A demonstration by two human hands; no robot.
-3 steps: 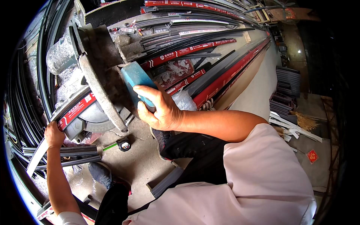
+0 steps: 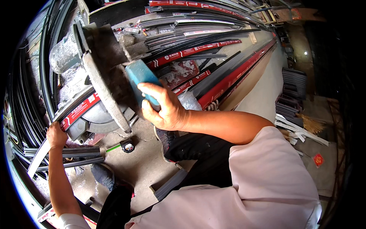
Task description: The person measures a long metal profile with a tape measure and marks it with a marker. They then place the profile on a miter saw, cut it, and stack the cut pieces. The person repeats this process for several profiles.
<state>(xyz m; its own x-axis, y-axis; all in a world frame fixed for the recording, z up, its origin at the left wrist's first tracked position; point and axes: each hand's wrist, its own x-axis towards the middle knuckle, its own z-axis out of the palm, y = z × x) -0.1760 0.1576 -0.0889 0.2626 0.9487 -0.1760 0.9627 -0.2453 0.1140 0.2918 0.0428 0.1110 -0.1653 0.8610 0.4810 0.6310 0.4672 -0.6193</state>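
Observation:
A dusty chop saw [image 2: 102, 88] stands in front of me on the left, its grey round guard facing me. My right hand [image 2: 164, 107] is wrapped round the saw's blue handle [image 2: 142, 75], thumb and fingers closed on it. A long profile strip [image 2: 82, 110] with red printed film lies across the saw base, passing behind the guard. My left hand [image 2: 57, 135] grips this strip near its left part, beside the base. Its pale end [image 2: 38, 158] sticks out beyond the hand. The guard hides where the blade is relative to the strip.
A tape measure [image 2: 127, 145] with some green tape out lies on the floor below the saw. Long dark profiles [image 2: 28, 91] crowd the left side. More red-wrapped profiles [image 2: 236, 78] stretch away ahead. A short grey channel piece [image 2: 170, 184] lies near my legs. A straw broom [image 2: 310, 124] is at right.

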